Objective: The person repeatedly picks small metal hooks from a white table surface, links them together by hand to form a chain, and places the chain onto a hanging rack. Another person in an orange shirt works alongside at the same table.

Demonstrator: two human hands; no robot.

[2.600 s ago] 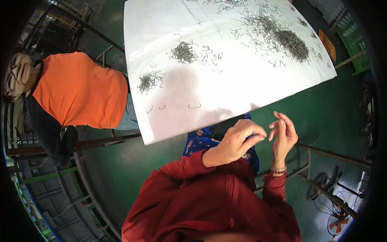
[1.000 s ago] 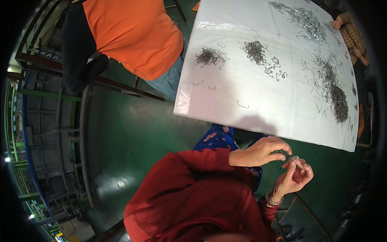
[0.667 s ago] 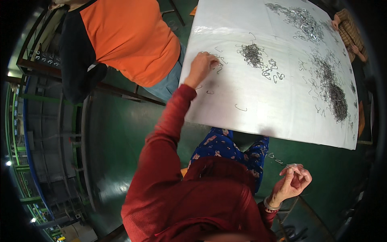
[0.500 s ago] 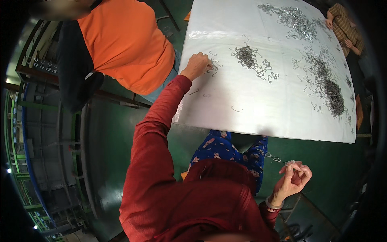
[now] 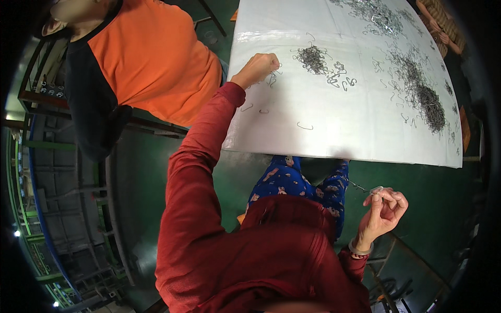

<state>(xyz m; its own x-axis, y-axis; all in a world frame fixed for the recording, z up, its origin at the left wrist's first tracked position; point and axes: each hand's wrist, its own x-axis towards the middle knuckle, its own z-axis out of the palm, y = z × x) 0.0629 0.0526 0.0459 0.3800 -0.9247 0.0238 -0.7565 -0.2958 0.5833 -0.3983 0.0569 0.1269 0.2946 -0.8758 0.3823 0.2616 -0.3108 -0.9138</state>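
My left hand is over the left part of the white-covered table, its fingertips pinched together. Just under and beside it lie a few bent wire hooks, and whatever the fingertips hold is hidden. Past the hand sits a small heap of dark wire hooks, with looser hooks at its right. My right hand is off the table's near edge, thumb and fingers closed on some shiny metal hooks. A thin string of these sticks out to the left, blurred.
A person in an orange and black shirt sits close at the left. Larger piles of wire hooks and shinier hooks cover the right and far table. Another person's hands work at the far right. Metal racks stand left.
My left hand has lifted slightly and shifted right, fingertips drawn tighter. The strand at my right hand has swung upward. The table sits higher in view.
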